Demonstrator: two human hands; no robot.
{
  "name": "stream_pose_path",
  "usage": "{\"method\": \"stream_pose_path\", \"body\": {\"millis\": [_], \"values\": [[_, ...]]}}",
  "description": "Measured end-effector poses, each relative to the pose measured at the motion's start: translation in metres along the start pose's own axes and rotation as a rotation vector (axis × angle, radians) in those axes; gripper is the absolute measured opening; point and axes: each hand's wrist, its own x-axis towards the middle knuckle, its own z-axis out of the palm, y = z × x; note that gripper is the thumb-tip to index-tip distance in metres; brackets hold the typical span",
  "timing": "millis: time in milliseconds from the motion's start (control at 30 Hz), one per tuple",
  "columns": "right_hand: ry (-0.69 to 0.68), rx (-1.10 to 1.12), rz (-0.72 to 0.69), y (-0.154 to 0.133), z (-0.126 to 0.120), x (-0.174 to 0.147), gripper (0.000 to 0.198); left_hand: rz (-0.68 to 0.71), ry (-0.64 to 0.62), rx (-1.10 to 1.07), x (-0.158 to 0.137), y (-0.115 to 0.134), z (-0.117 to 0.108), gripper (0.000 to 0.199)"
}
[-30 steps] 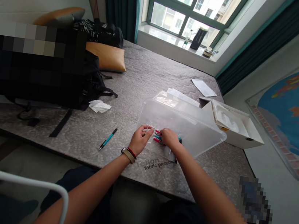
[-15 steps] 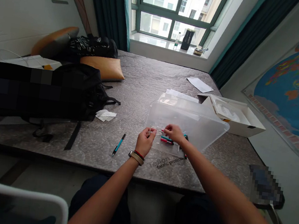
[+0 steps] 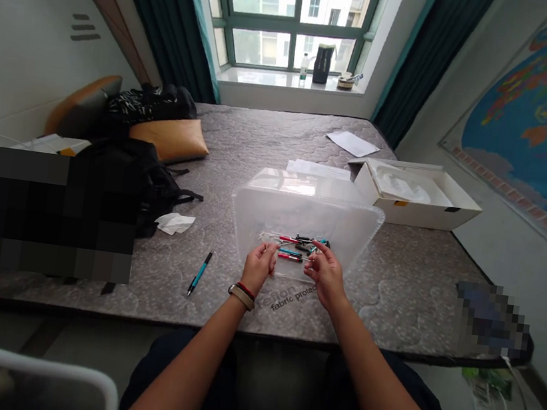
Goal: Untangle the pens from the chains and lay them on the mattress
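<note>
A translucent plastic box lies on its side with its opening towards me. Several pens and pen parts in red, teal and black rest in it, among them a red pen. My left hand, wearing a wristband, is closed in a pinch at the box's opening; what it grips is too small to name. Across from it, my right hand has thumb and fingers together around something thin and pale that I cannot make out. A teal and black pen lies apart, left of my left hand.
A crumpled tissue and a black backpack are at the left. Behind the box lie white papers. An open white carton stands at the right, with a pixelated dark device nearer the edge.
My hands have moved apart; the right one drew back from the left to the box's right side. The view has shifted, and more pens show inside the box.
</note>
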Motion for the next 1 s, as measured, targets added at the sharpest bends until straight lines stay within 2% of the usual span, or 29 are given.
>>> {"method": "stream_pose_path", "body": {"millis": [133, 233, 400, 500, 600, 733, 900, 1000], "values": [[0.044, 0.128, 0.103, 0.001, -0.011, 0.01, 0.031, -0.069, -0.079, -0.325, 0.002, 0.014, 0.011, 0.057], [0.04, 0.176, 0.149, 0.004, -0.013, 0.014, 0.023, -0.065, -0.053, -0.375, 0.003, 0.017, 0.017, 0.063], [0.066, 0.231, 0.231, 0.014, -0.012, 0.017, 0.017, -0.051, -0.005, -0.377, 0.004, 0.014, 0.025, 0.07], [0.078, 0.279, 0.264, 0.02, -0.012, 0.02, 0.017, -0.047, 0.051, -0.341, 0.006, 0.013, 0.031, 0.063], [0.063, 0.324, 0.283, 0.023, -0.013, 0.024, 0.015, 0.041, 0.181, -0.255, 0.008, 0.011, 0.034, 0.057], [-0.01, 0.302, 0.323, 0.024, -0.015, 0.028, 0.007, 0.147, 0.344, -0.114, 0.011, 0.01, 0.028, 0.066], [0.033, 0.231, 0.273, 0.023, -0.018, 0.026, 0.01, 0.074, 0.277, -0.058, 0.016, 0.013, 0.011, 0.071], [-0.007, 0.155, 0.272, 0.024, -0.019, 0.025, 0.017, 0.043, 0.258, -0.045, 0.017, 0.016, 0.006, 0.071]]}}
